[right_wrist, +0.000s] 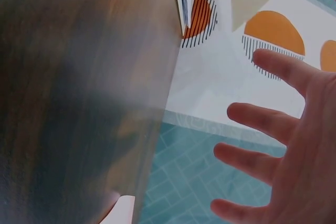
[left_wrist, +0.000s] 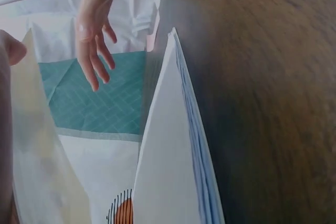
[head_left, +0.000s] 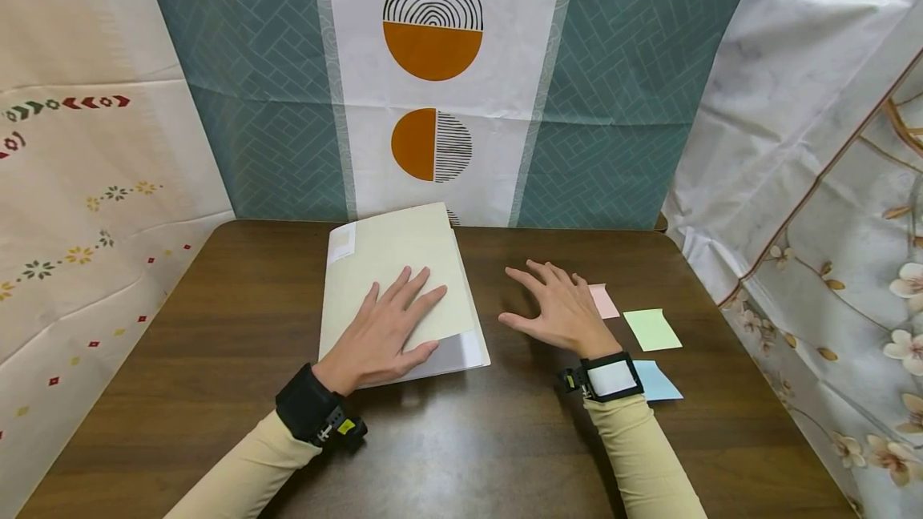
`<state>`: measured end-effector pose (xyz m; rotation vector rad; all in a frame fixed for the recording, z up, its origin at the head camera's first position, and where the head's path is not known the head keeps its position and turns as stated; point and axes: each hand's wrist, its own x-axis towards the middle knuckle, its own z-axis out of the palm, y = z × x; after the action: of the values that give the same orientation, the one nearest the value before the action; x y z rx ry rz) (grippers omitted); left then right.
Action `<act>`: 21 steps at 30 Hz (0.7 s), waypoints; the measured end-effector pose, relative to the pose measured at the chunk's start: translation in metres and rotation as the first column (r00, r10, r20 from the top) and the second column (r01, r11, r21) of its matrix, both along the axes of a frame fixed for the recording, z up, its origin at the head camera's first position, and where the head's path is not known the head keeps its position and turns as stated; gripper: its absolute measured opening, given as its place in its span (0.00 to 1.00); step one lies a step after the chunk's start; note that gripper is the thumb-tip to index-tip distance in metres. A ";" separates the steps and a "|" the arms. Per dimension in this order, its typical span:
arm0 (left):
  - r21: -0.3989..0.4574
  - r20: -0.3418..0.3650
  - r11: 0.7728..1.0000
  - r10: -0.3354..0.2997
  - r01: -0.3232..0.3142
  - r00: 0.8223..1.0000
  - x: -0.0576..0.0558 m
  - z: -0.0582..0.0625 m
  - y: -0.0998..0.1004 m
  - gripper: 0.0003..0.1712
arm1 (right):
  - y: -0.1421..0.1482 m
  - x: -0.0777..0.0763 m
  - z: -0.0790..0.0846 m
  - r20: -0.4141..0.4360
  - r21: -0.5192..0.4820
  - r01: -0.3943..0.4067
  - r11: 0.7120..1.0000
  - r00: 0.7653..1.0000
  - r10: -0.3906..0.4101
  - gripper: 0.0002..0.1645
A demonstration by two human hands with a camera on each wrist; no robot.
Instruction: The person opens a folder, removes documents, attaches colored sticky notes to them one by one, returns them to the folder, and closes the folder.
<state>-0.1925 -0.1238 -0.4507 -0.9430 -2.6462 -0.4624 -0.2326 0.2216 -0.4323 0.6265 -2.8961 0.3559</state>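
A cream paper folder [head_left: 404, 263] lies left of centre on the table, with a white label at its upper left corner. Its cover stands partly raised, and white pages [left_wrist: 165, 145] show beneath it in the left wrist view. My left hand [head_left: 382, 331] rests on the cover with fingers spread, the thumb near the lower edge. To the right of the folder, my right hand [head_left: 558, 307] is held over the table, its fingers apart and nothing in them. It partly covers a pink sticky note [head_left: 604, 301].
A green sticky note [head_left: 652, 329] and a blue one [head_left: 658, 381] lie at the right, the blue partly behind the right wrist. The brown table [head_left: 505, 455] ends at a patterned cloth [head_left: 613, 102] at the back. Floral cloth hangs along the right side.
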 end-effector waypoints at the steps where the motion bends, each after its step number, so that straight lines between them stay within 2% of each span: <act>1: 0.017 -0.009 1.000 0.000 0.000 1.000 0.000 0.001 0.000 0.45 | 0.000 0.000 0.000 0.000 0.002 0.000 1.000 1.000 0.000 0.51; 6: 0.101 -0.069 0.995 -0.009 0.016 0.998 -0.003 0.003 -0.002 0.44 | 0.000 0.000 -0.001 -0.001 0.004 0.000 1.000 1.000 0.000 0.51; 14: 0.193 -0.037 0.981 -0.023 0.029 0.999 -0.003 0.007 -0.004 0.43 | 0.000 0.000 -0.001 0.002 -0.001 -0.005 1.000 1.000 0.005 0.51; 21: 0.309 -0.069 0.949 -0.047 0.066 0.997 -0.005 0.012 -0.008 0.42 | 0.001 0.000 -0.002 -0.005 -0.004 -0.010 1.000 1.000 0.010 0.50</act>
<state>-0.1971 -0.1318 -0.4387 -0.9165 -2.4012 -0.8225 -0.2328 0.2221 -0.4343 0.6402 -2.8878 0.3606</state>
